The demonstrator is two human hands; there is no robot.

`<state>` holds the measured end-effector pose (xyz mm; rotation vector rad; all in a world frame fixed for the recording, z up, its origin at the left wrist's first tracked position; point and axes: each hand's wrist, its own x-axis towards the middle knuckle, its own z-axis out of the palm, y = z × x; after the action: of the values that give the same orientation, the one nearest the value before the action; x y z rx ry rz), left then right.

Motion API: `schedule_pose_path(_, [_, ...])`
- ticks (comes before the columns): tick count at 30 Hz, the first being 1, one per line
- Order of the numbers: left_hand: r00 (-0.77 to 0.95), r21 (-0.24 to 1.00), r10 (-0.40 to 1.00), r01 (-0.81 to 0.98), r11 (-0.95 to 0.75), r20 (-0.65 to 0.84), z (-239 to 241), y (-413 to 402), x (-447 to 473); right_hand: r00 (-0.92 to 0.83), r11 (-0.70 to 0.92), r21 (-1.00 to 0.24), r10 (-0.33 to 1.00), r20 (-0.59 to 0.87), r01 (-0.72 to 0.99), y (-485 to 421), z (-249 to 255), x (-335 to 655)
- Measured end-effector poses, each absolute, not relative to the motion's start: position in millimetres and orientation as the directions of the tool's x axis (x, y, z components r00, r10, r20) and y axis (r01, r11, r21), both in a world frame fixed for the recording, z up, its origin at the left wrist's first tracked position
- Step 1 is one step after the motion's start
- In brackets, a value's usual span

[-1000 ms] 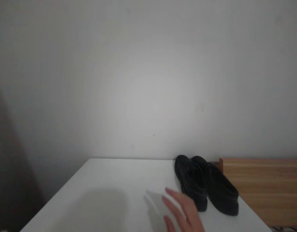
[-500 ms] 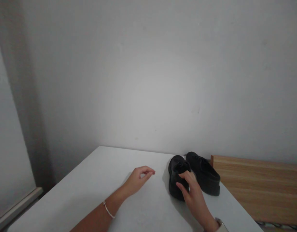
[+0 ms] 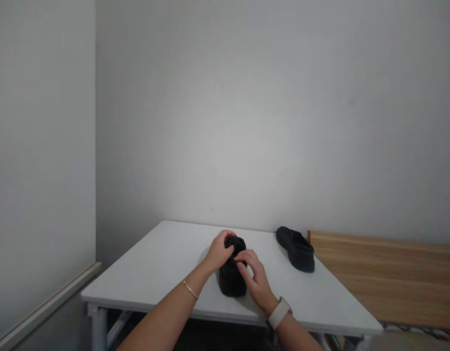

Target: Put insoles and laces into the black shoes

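A black lace-up shoe (image 3: 232, 282) stands near the middle of the white table, its heel toward me. My left hand (image 3: 220, 252) is closed around the left side of its front part, the thumb lying over the lacing area. On the right side, my right hand (image 3: 257, 279) has its fingers curled, with thumb and index fingertips close together at the shoe's opening. Any lace between those fingertips is too dark and small to make out. The matching black shoe (image 3: 297, 251) rests untouched near the table's back right edge.
The white table (image 3: 144, 273) stands against a grey wall (image 3: 225, 122). A wooden board (image 3: 385, 278) is beside its right edge. At the left are a pale panel (image 3: 42, 146) and a ledge (image 3: 52, 302).
One shoe has moved left, away from its pair, to the middle of the table. My left hand, bare of anything before, now grips it. My view has shifted, showing the table's front edge.
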<state>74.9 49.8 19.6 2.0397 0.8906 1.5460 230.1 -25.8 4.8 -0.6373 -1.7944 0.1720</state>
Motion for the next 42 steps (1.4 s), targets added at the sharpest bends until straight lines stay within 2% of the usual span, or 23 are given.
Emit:
schedule_pose_path(4, [0.129, 0.699, 0.731, 0.223, -0.679, 0.670, 8.8, 58.1, 75.3, 0.079, 0.796, -0.502, 0.508, 0.858, 0.337, 9.7, 6.5, 237.5])
schedule_pose_path(7, [0.078, 0.694, 0.718, 0.205, -0.690, 0.691, 0.1, 56.7, 76.4, 0.154, 0.796, -0.511, 0.489, 0.859, 0.323, 35.0, 0.7, 238.0])
schedule_pose_path(11, [0.015, 0.652, 0.665, 0.175, -0.737, 0.747, -10.7, 49.5, 75.8, 0.106, 0.844, -0.455, 0.444, 0.890, 0.286, 48.7, -9.0, 235.3])
schedule_pose_path(15, [0.024, 0.608, 0.619, 0.163, -0.777, 0.785, -14.8, 45.3, 72.8, 0.033, 0.874, -0.408, 0.414, 0.910, 0.264, 47.7, -13.6, 235.5])
schedule_pose_path(23, [0.041, 0.630, 0.644, 0.167, -0.758, 0.764, -14.5, 42.7, 73.4, -0.049, 0.848, -0.472, 0.496, 0.867, 0.240, 42.9, -11.8, 234.2])
schedule_pose_path(32, [-0.012, 0.634, 0.646, 0.208, -0.745, 0.763, -10.2, 55.3, 66.3, -0.007, 0.836, -0.457, 0.482, 0.876, 0.303, 51.8, -5.5, 217.1])
schedule_pose_path(42, [0.106, 0.669, 0.709, 0.259, -0.697, 0.698, 3.1, 77.1, 49.8, 0.070, 0.818, -0.465, 0.471, 0.879, 0.339, 65.8, -4.8, 205.3])
